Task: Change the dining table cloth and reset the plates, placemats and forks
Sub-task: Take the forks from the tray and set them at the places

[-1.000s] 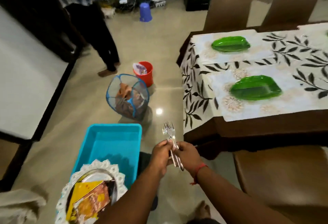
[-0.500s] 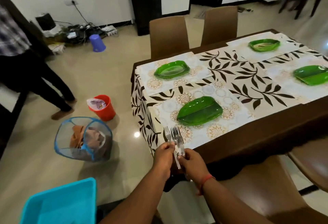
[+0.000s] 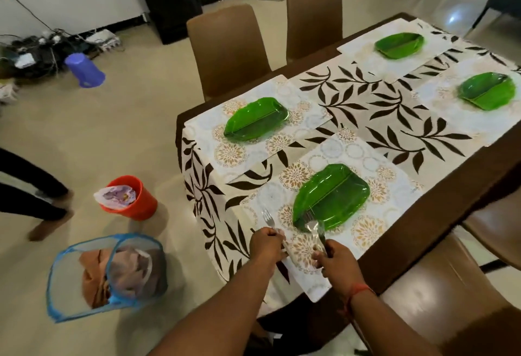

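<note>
Since half a second ago: hands parted, forks split between them, view swung nearer the table corner. Left hand (image 3: 266, 244) now curled round a single fork (image 3: 267, 218), tines up, over the left part of the nearest placemat (image 3: 332, 152). Right hand (image 3: 335, 261) gripping the remaining forks (image 3: 314, 226), tines over the near end of the green leaf-shaped plate (image 3: 331, 196). Leaf-print tablecloth (image 3: 366, 107) already spread; four placemats and four green plates in place, no fork laid yet.

To do well, probably: lower the single fork flat onto the mat just left of the plate, handle toward the table edge, parallel to the mat's side. Keep the spare bunch held clear of the plate meanwhile, so nothing knocks it askew.
</note>
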`<state>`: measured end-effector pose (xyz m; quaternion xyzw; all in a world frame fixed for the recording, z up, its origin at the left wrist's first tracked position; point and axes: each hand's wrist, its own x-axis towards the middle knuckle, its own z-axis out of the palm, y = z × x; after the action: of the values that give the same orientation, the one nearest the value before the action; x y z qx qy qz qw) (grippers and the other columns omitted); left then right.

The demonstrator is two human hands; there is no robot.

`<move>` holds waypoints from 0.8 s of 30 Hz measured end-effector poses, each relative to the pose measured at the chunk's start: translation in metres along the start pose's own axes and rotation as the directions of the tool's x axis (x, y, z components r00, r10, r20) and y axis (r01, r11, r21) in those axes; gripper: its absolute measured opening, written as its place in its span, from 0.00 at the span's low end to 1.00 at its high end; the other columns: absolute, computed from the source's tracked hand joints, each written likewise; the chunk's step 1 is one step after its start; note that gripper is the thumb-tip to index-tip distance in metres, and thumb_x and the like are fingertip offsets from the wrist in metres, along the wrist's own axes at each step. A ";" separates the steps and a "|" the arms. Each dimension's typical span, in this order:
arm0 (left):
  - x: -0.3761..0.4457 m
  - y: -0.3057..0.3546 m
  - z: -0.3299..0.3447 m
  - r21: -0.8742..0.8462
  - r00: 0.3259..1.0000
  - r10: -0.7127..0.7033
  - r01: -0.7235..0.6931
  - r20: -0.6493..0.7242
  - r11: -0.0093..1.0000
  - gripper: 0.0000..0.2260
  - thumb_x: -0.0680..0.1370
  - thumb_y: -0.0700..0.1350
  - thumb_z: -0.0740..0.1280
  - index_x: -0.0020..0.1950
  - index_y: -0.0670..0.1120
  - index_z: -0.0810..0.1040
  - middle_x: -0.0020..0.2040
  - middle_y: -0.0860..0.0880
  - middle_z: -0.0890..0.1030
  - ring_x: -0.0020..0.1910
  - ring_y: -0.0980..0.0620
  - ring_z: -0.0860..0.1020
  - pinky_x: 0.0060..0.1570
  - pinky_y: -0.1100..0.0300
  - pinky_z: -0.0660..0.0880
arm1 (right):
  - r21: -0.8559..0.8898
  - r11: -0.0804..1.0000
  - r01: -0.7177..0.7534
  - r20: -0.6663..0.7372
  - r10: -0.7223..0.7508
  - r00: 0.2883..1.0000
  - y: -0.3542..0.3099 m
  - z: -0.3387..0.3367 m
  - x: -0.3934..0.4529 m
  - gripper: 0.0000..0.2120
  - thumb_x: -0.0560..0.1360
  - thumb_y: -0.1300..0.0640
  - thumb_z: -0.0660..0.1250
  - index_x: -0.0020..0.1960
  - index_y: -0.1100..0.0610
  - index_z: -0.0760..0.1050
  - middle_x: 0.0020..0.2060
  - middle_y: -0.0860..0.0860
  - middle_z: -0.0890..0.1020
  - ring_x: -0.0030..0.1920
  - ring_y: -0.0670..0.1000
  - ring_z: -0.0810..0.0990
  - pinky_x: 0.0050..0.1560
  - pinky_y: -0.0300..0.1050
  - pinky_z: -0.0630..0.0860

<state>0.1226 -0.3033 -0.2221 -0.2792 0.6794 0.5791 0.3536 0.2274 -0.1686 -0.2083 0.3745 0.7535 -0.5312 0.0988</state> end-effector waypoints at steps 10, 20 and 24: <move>0.017 0.011 0.002 0.142 0.996 -0.076 0.070 0.039 0.987 0.12 0.79 0.39 0.70 0.41 0.42 0.68 0.36 0.40 0.76 0.30 0.46 0.76 0.37 0.47 0.81 | 0.061 0.998 -0.008 -0.051 0.011 0.999 -0.015 0.011 0.006 0.04 0.79 0.63 0.66 0.49 0.54 0.77 0.40 0.52 0.85 0.37 0.50 0.83 0.38 0.47 0.77; -0.016 0.017 -0.014 0.191 0.990 0.030 -0.056 0.134 0.980 0.17 0.83 0.54 0.61 0.51 0.41 0.77 0.41 0.43 0.83 0.37 0.47 0.82 0.44 0.52 0.80 | 0.076 0.996 0.052 0.045 -0.056 0.997 -0.028 0.011 -0.002 0.04 0.79 0.64 0.65 0.51 0.58 0.77 0.40 0.54 0.84 0.33 0.46 0.79 0.33 0.41 0.76; -0.041 0.007 -0.029 -0.028 0.962 -0.006 0.014 0.273 1.000 0.19 0.84 0.57 0.57 0.55 0.46 0.82 0.47 0.46 0.85 0.51 0.46 0.82 0.59 0.44 0.79 | 0.073 0.988 0.133 0.157 -0.143 0.977 -0.050 0.041 -0.005 0.07 0.80 0.60 0.64 0.53 0.57 0.80 0.39 0.52 0.85 0.35 0.44 0.82 0.35 0.41 0.78</move>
<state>0.1365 -0.3314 -0.1826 -0.2052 0.6141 0.6204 0.4427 0.1873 -0.2145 -0.1858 0.2797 0.7503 -0.5887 0.1109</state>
